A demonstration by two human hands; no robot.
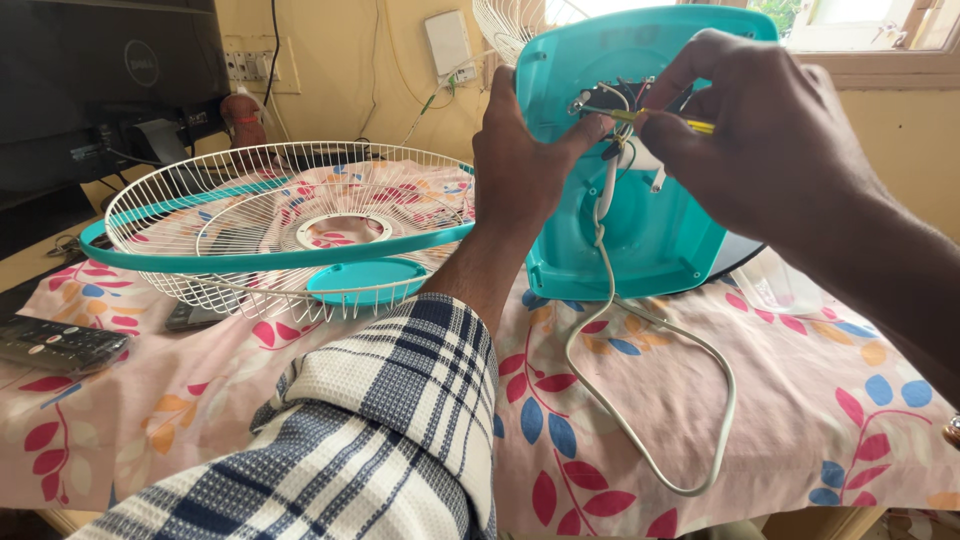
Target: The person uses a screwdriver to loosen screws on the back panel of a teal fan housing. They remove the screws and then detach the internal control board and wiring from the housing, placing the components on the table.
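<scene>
A teal fan housing (pixel 640 230) stands upright on the table with its open back toward me. My left hand (pixel 520 165) grips its left edge, thumb reaching in toward the small wires and switch part (pixel 605 100) near the top. My right hand (pixel 760 135) pinches a thin yellow-handled tool (pixel 690 124) with its tip at those wires. A white cord (pixel 650 400) hangs out of the housing and loops over the cloth.
A white wire fan guard with a teal rim (pixel 270 225) lies at the left on the floral tablecloth (pixel 850 400). A remote (pixel 55 342) sits at the far left. A dark monitor (pixel 100 80) stands behind. Another wire guard (pixel 505 25) leans at the back wall.
</scene>
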